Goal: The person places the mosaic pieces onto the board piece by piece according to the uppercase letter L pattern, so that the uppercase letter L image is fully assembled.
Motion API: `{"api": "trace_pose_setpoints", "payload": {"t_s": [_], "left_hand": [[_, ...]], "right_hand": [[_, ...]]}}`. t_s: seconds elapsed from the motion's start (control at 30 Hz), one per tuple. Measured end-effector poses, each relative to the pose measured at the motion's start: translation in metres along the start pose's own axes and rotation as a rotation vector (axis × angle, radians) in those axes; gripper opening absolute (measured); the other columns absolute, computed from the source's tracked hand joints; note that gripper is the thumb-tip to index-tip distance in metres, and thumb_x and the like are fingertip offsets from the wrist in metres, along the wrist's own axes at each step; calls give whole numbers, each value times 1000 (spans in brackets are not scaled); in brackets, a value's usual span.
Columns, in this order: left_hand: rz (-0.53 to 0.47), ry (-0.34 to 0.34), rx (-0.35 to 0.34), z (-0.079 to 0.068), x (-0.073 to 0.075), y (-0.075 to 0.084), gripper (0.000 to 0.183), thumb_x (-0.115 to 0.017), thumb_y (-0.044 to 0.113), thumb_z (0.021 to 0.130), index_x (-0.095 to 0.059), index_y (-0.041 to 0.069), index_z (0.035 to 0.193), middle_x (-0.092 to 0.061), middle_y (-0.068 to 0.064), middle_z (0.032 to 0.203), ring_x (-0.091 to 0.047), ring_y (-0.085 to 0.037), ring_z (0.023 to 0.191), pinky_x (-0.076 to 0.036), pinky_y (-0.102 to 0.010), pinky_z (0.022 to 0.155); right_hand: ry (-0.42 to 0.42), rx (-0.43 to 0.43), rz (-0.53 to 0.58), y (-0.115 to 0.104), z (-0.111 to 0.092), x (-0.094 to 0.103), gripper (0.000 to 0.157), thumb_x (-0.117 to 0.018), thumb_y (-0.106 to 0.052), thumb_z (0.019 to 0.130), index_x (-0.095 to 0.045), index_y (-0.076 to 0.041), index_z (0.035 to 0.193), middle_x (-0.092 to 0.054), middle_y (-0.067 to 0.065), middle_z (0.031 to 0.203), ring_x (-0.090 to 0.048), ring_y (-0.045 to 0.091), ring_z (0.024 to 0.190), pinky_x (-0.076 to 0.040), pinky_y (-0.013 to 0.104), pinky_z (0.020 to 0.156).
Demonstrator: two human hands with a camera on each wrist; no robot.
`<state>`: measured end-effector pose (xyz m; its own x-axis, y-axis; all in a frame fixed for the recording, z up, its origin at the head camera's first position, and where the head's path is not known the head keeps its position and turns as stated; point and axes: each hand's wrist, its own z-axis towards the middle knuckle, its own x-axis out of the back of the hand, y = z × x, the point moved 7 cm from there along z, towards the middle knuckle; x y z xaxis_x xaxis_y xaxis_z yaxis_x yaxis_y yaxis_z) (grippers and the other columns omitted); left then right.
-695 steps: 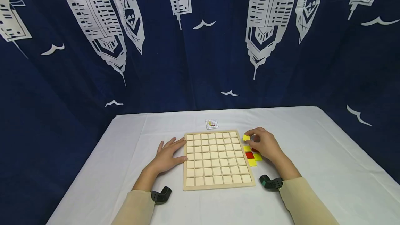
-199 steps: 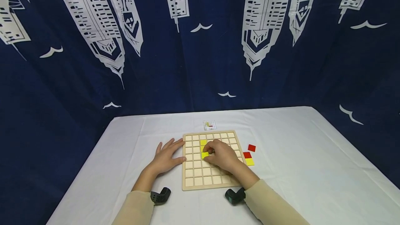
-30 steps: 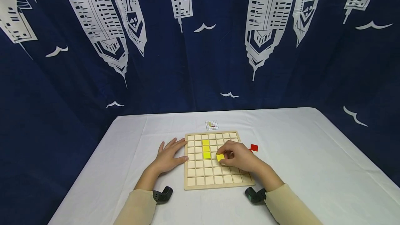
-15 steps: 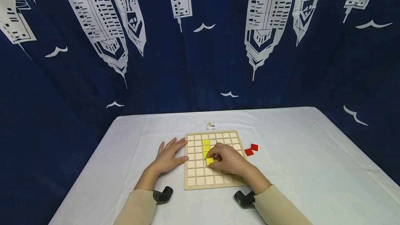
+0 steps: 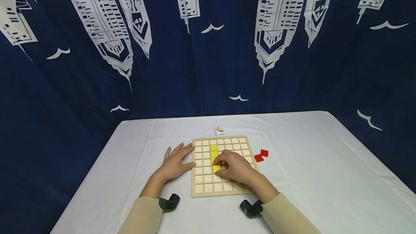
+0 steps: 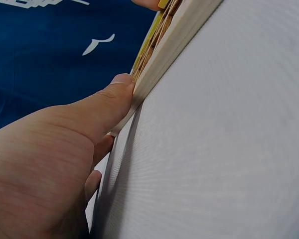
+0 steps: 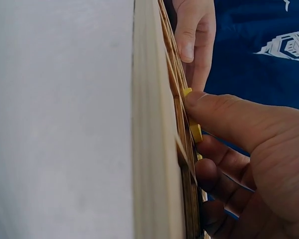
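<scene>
A light wooden grid board lies on the white table. In its third column several yellow square tiles run downward from the second row. At the lower end of that column my right hand pinches a yellow tile between thumb and fingers. The right wrist view shows this tile close over the grid ridges, with the thumb on it. My left hand rests by the board's left edge, fingers spread; in the left wrist view its thumb touches the rim.
Two red tiles lie on the table to the right of the board. A small card with a printed coloured grid lies beyond the far edge. Behind the table hangs a dark blue curtain with white building prints.
Three yellow tiles have come onto the board one after another. Lately my right hand has carried another yellow tile leftward to below them. The left hand has stayed at the left edge.
</scene>
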<state>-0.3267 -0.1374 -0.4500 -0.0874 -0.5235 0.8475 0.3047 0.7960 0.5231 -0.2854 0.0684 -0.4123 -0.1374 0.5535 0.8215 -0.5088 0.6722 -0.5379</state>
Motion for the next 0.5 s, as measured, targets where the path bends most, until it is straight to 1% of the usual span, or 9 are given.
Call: {"api": "trace_pose_setpoints", "payload": {"t_s": [0.2,0.5], "left_hand": [[-4,-7,13,0,0,-1,67,-70,43,91,-47,22,150,-40,1,161,-20,-30,156,6,-63,124],[-7,-1,4,0,0,0,66,-71,42,90,-48,22,149,-42,0,160,-22,-30,155,4,-64,124]], "right_hand": [[15,13,-18,-1,0,0,22,-84,-17,80,-74,-16,99,-64,-5,91,-51,8,76,-45,21,70],[16,-17,-1,2,0,-1,22,-84,-18,80,-74,-18,99,-63,-7,92,-53,9,79,-46,23,72]]}}
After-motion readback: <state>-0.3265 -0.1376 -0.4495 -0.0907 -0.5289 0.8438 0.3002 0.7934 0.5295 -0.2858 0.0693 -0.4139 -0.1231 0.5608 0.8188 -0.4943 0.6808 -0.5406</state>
